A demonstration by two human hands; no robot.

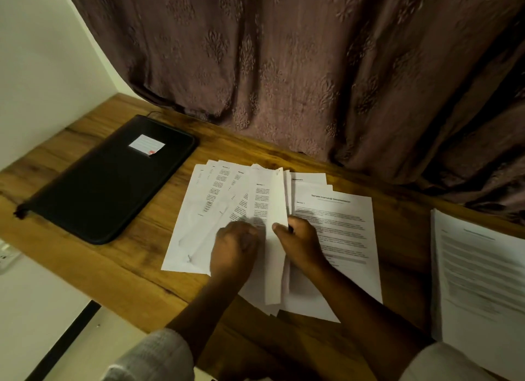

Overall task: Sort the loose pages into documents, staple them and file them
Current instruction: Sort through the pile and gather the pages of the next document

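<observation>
Your 2 hands are in the middle of the wooden desk (113,267), on top of the loose pages (199,224). The pages lie spread out like a fan, some over others, with the printed side up. Your right hand (301,244) pinches 1 raised page (274,204), with the thumb on the near side. That page stands up on its long edge between your hands, and more page edges show just behind it. Your left hand (234,247) is curled and rests on the fanned pages, just left of the raised page. It is blurry, so I cannot tell if it grips a page or only presses down. Under your right wrist lies a flat titled page (341,224). Another pile of pages (480,281) lies at the right end of the desk, apart from the fan. A black folder (113,179) lies closed on the left side of the desk, near the fan but not touching it. It has a small white label (146,145) on its cover. A brown curtain (284,68) hangs behind the desk.
</observation>
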